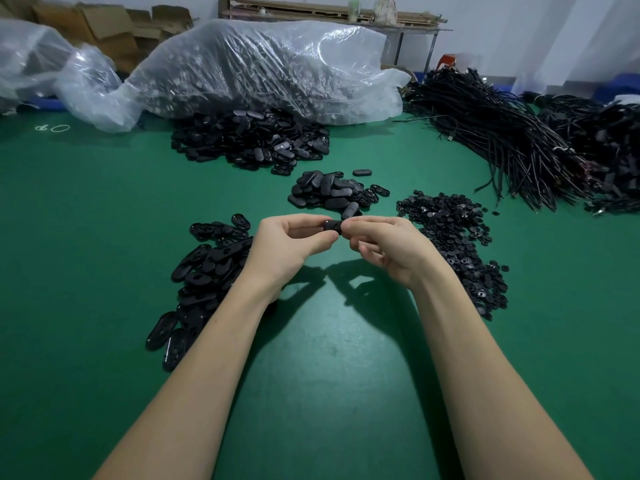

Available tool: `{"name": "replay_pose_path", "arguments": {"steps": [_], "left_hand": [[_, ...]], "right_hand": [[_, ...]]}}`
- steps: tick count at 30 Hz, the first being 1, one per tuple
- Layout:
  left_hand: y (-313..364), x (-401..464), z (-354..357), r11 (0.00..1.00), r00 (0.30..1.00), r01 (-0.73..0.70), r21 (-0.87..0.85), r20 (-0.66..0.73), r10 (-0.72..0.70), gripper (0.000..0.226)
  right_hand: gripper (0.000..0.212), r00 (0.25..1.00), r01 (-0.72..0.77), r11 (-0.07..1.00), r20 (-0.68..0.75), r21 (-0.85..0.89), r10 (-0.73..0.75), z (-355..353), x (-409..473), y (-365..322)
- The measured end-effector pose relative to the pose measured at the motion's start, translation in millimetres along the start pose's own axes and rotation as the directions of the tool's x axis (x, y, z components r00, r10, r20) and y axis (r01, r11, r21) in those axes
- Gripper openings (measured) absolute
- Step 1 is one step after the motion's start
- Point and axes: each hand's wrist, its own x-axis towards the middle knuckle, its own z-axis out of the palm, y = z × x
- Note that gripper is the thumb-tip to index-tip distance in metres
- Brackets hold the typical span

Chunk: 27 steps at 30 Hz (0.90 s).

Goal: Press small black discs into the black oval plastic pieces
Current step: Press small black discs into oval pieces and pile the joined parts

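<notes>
Both hands meet above the green table [322,341] and hold one black oval plastic piece [333,226] between them. My left hand [291,244] pinches its left end between thumb and fingers. My right hand [384,247] pinches its right end with curled fingers. Whether a disc sits in the piece is hidden by the fingertips. A heap of small black discs [453,233] lies to the right of my right hand. Oval pieces lie in a heap [204,271] under my left forearm, and a smaller heap [332,194] lies just beyond the hands.
A big heap of oval pieces [249,140] spills from a clear plastic bag [263,67] at the back. Bundles of black cables [519,143] fill the right rear. Another plastic bag [31,57] and cardboard boxes [104,26] stand at the back left.
</notes>
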Motion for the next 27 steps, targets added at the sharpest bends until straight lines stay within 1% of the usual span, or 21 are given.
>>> {"name": "replay_pose_path", "arguments": {"steps": [9, 20, 24, 27], "left_hand": [[1.2, -0.8, 0.8, 0.999, 1.0, 0.018, -0.042, -0.017, -0.019, 0.023], [4.7, -2.5, 1.7, 1.0, 1.0, 0.001, -0.013, -0.01, -0.001, 0.018], [4.7, -3.2, 2.5, 1.0, 1.0, 0.01, 0.008, -0.016, -0.01, 0.018], [4.4, -3.6, 0.4, 0.999, 1.0, 0.024, -0.023, -0.014, -0.025, 0.016]], "right_hand": [[0.005, 1.0, -0.014, 0.999, 0.013, 0.034, 0.013, 1.7, 0.1, 0.2], [0.006, 1.0, 0.0, 0.999, 0.024, 0.038, -0.001, 2.5, -0.6, -0.3], [0.01, 0.999, 0.031, 0.999, -0.008, 0.025, -0.031, 4.1, -0.1, 0.3], [0.019, 0.998, 0.047, 0.998, -0.035, -0.048, -0.049, 1.5, -0.4, 0.9]]}}
